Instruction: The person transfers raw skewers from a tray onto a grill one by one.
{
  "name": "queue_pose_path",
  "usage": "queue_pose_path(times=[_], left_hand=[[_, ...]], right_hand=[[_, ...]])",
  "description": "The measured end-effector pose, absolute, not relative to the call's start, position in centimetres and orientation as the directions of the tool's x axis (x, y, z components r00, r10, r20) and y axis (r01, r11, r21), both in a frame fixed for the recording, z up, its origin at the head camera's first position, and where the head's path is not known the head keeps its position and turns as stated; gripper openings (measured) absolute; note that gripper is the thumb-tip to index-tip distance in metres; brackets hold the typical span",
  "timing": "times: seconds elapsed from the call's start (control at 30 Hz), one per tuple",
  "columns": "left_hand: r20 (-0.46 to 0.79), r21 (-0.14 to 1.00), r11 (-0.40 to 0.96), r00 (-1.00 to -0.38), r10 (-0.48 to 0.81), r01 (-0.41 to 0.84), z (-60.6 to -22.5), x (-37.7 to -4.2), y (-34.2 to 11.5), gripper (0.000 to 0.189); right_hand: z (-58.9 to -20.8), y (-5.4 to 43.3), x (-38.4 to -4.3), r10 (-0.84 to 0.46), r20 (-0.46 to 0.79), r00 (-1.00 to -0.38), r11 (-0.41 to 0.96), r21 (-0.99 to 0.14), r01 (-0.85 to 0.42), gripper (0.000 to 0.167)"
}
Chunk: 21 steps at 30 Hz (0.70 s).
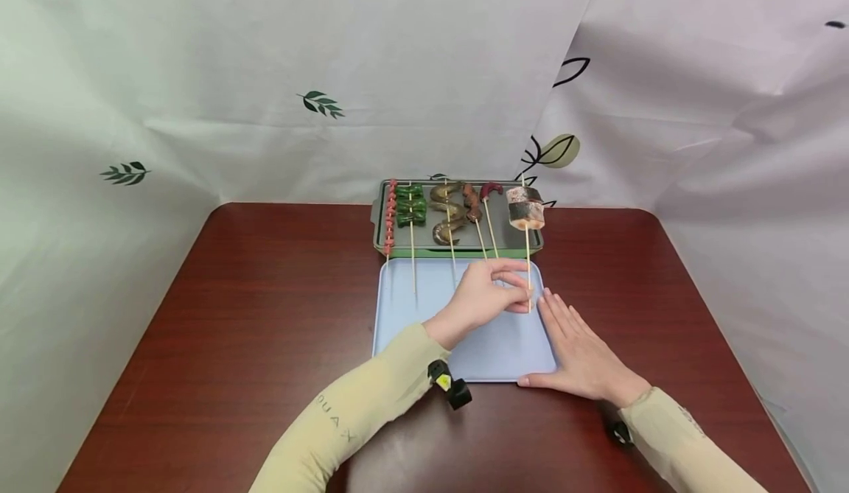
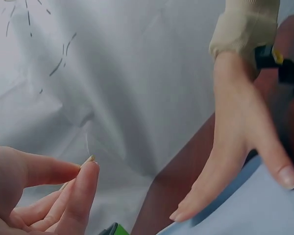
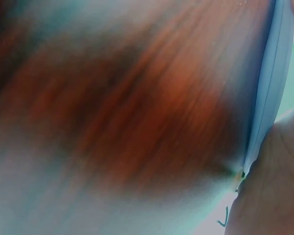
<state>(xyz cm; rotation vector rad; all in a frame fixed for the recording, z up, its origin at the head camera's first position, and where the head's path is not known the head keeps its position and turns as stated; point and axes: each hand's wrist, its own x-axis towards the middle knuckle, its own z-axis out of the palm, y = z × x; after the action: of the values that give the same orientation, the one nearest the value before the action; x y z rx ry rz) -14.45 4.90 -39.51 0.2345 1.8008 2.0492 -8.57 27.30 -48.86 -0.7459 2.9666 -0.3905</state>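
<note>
My left hand [image 1: 489, 292] pinches the lower end of a wooden skewer that carries two thick fish chunks [image 1: 526, 213] with dark skin. The fish hangs over the right end of the grill pan [image 1: 500, 236]; whether it touches the pan I cannot tell. In the left wrist view, the left thumb and fingers [image 2: 73, 196] close on the stick's tip [image 2: 91, 158]. My right hand [image 1: 587, 357] lies with straight fingers along the right edge of the light blue tray [image 1: 504, 357], its thumb at the near corner. In the right wrist view, the palm [image 3: 267, 181] is beside the tray's rim [image 3: 269, 83].
On the pan lie skewers of small pink pieces [image 1: 389, 217], green pepper [image 1: 410, 205], shrimp [image 1: 447, 213], brown meat [image 1: 472, 202] and a dark red curled piece [image 1: 489, 189]. Their sticks reach toward or over the tray. A white curtain [image 1: 424, 73] backs the reddish-brown table [image 1: 278, 294].
</note>
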Motion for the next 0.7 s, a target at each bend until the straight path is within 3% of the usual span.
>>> queue_pose_path(times=[0.4,0.7], left_hand=[[-0.254,0.957,-0.041,-0.901,0.351,-0.286,-40.0,-18.9,6.2,0.042],[-0.322,0.944,0.045,-0.886,0.335,-0.326,-40.8,-19.9,6.9,0.038]], right_hand=[[-48.8,27.2,-8.5,-0.465,-0.008,-0.885,0.857,-0.256,-0.447,0.133],[-48.8,27.2,-8.4,-0.459,-0.015,-0.888,0.859,-0.261,-0.44,0.133]])
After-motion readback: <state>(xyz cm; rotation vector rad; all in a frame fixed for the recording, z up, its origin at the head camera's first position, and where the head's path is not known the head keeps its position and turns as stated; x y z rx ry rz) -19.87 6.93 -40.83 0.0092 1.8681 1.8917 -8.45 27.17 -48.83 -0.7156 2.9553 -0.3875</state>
